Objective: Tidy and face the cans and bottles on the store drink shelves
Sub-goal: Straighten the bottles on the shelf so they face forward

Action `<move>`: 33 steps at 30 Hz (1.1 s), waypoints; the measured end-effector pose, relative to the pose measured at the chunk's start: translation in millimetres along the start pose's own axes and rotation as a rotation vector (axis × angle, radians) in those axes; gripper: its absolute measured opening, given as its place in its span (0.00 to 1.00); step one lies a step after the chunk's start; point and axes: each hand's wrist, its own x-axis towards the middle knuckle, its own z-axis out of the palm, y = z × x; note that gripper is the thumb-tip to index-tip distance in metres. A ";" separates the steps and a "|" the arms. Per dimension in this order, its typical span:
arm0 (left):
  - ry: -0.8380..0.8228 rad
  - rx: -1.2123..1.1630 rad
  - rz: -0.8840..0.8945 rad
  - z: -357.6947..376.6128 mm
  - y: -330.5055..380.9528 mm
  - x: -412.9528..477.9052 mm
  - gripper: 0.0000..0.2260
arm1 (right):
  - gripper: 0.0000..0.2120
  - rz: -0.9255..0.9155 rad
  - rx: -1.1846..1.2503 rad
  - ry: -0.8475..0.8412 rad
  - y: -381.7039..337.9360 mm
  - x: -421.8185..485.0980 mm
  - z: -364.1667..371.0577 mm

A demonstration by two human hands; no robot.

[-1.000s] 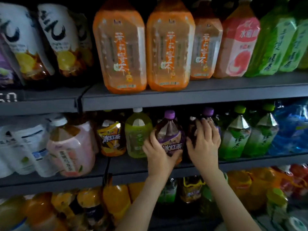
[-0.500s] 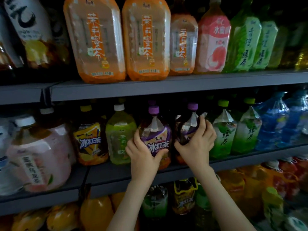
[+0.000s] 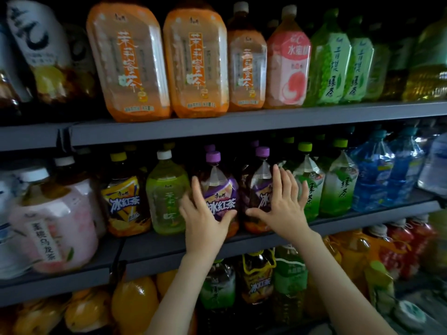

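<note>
On the middle shelf [image 3: 169,247], towards the middle of its front edge, two purple-capped bottles are standing side by side, and a person is reaching up to them with both hands. The left hand [image 3: 205,221] is resting against the left purple-capped bottle [image 3: 219,189]. Its fingers [image 3: 197,189] are lying fairly straight along the bottle's left flank, slightly blurred, and its thumb is lying across the bottom of the purple label. That label is facing outward. The right hand [image 3: 283,206] is spreading wide over the right purple-capped bottle [image 3: 260,187]. Its fingers [image 3: 287,182] are pointing straight up and fanning apart, and its thumb is stretching left across the bottle's lower part. This bottle's label is showing only partly beside the palm.

A pale green bottle [image 3: 167,197] is standing just left of the pair, with a yellow-labelled bottle [image 3: 124,204] beyond it. Green tea bottles [image 3: 338,187] are lining up just to the right, and blue water bottles [image 3: 372,180] are sitting near the shelf's right end. Above, the top shelf [image 3: 217,126] is carrying large orange bottles [image 3: 128,61] and a pink bottle [image 3: 287,66].
</note>
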 end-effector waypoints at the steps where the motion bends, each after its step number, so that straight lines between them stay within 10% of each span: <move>1: -0.014 0.042 0.056 0.9 0.1 0.7 0.52 | 0.54 -0.010 -0.006 -0.006 2.0 -0.2 0.4; 9: -0.191 0.085 0.219 -6.0 -6.2 2.0 0.46 | 0.54 0.102 0.021 0.091 -28.7 -10.1 2.2; 14: 0.097 0.203 0.148 -37.3 -48.0 1.7 0.30 | 0.49 -0.054 0.188 0.288 -91.4 -35.8 -2.7; 17: 0.111 0.298 0.011 -50.5 -71.7 8.2 0.40 | 0.50 -0.240 0.148 0.253 -126.8 -44.4 6.5; 22: -0.054 0.150 -0.023 -48.8 -74.4 10.8 0.44 | 0.50 -0.021 0.191 0.184 -118.1 -31.0 9.6; 33: 0.219 0.238 -0.042 -29.1 -53.0 59.1 0.48 | 0.51 -0.081 0.266 0.081 -102.2 -24.9 19.0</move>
